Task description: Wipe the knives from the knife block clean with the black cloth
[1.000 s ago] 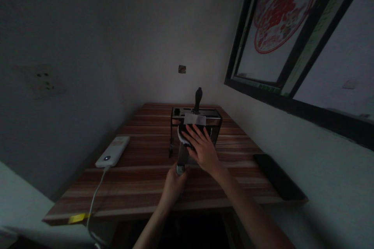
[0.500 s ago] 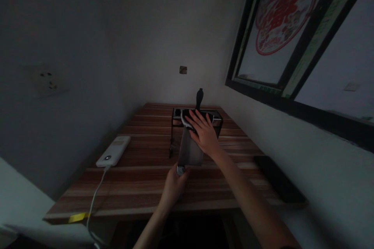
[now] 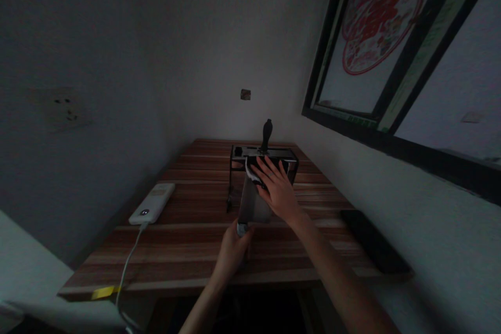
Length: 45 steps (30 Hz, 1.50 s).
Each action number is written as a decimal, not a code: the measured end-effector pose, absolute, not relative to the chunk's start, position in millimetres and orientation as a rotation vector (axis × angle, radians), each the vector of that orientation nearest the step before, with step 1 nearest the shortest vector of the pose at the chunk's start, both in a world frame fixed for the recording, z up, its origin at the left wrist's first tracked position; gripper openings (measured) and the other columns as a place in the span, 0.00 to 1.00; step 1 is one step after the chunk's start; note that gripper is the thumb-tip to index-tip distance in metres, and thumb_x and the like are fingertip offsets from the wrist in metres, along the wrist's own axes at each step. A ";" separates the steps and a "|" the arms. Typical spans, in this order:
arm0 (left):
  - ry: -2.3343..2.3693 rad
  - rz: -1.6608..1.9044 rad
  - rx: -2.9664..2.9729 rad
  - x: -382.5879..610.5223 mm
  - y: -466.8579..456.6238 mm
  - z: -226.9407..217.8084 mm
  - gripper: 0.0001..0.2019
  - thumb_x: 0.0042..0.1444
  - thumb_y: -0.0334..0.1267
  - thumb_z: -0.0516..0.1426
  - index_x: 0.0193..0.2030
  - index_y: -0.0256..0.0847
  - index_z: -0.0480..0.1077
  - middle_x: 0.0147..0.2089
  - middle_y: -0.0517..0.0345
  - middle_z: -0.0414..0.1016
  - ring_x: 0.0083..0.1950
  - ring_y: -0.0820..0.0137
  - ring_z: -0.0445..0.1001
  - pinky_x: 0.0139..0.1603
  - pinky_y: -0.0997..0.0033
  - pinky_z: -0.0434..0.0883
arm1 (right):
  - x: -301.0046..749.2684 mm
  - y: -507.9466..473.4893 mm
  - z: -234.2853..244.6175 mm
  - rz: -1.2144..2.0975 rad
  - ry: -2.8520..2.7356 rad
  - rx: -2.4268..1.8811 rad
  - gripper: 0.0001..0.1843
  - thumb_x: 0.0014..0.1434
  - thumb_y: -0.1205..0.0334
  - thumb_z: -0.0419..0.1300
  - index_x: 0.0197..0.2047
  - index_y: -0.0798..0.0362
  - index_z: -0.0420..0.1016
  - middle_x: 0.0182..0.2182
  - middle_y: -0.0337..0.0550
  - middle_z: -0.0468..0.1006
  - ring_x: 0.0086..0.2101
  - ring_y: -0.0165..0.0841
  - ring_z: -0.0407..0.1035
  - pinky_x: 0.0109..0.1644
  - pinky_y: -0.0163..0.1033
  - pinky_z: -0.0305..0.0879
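Observation:
My left hand (image 3: 233,253) is closed round the handle of a broad cleaver (image 3: 252,204), whose flat blade points away from me over the wooden table (image 3: 188,250). My right hand (image 3: 278,190) lies with fingers stretched flat on a dark cloth with a white edge (image 3: 251,172), pressing it onto the far part of the blade. Just behind stands a metal knife rack (image 3: 238,152) with one black handle (image 3: 266,133) sticking up from it.
A white power bank (image 3: 152,202) with a lit dot lies at the left, its cable (image 3: 127,266) running off the front edge near a yellow tape strip (image 3: 102,292). A flat black slab (image 3: 370,240) lies at the right edge. A dark-framed window (image 3: 391,135) overhangs the right wall.
My right hand slid the cloth from the middle of the blade up to its far end, then a little back toward me. My left hand has stayed still on the handle.

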<state>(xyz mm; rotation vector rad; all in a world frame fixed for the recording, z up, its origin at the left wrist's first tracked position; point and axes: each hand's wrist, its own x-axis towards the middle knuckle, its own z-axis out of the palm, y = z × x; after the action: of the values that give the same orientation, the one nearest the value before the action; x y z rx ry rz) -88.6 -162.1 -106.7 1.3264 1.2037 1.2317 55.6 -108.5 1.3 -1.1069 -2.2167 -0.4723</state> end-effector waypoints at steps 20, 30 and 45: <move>1.048 1.296 1.372 -89.8 -162.3 -97.6 0.16 0.50 0.46 0.57 0.37 0.33 0.70 0.31 0.54 0.77 0.36 0.66 0.74 0.37 0.73 0.69 | 43.5 -192.4 -78.8 -0.002 -1.992 -1.187 0.28 0.62 0.64 0.45 0.65 0.43 0.46 0.64 0.41 0.50 0.63 0.40 0.41 0.63 0.61 0.38; 1.118 1.348 1.467 -85.2 -179.6 -84.9 0.16 0.53 0.46 0.54 0.43 0.35 0.68 0.38 0.53 0.77 0.40 0.66 0.73 0.40 0.74 0.68 | 36.5 -212.6 -73.1 0.386 -1.697 -1.078 0.25 0.62 0.60 0.48 0.62 0.42 0.54 0.62 0.37 0.56 0.62 0.39 0.46 0.65 0.54 0.40; 1.492 1.194 2.096 -71.3 -193.2 -93.9 0.12 0.58 0.38 0.45 0.46 0.37 0.62 0.42 0.44 0.71 0.44 0.60 0.72 0.43 0.59 0.70 | 25.5 -187.6 -108.2 0.796 -0.775 -1.042 0.15 0.52 0.54 0.61 0.43 0.49 0.74 0.40 0.42 0.78 0.44 0.40 0.70 0.41 0.39 0.68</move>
<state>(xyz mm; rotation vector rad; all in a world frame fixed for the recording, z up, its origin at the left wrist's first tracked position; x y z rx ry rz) -71.3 -193.2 -93.9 2.0962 1.4920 1.1941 25.5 -187.6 -108.2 -1.0417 -0.7755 0.7957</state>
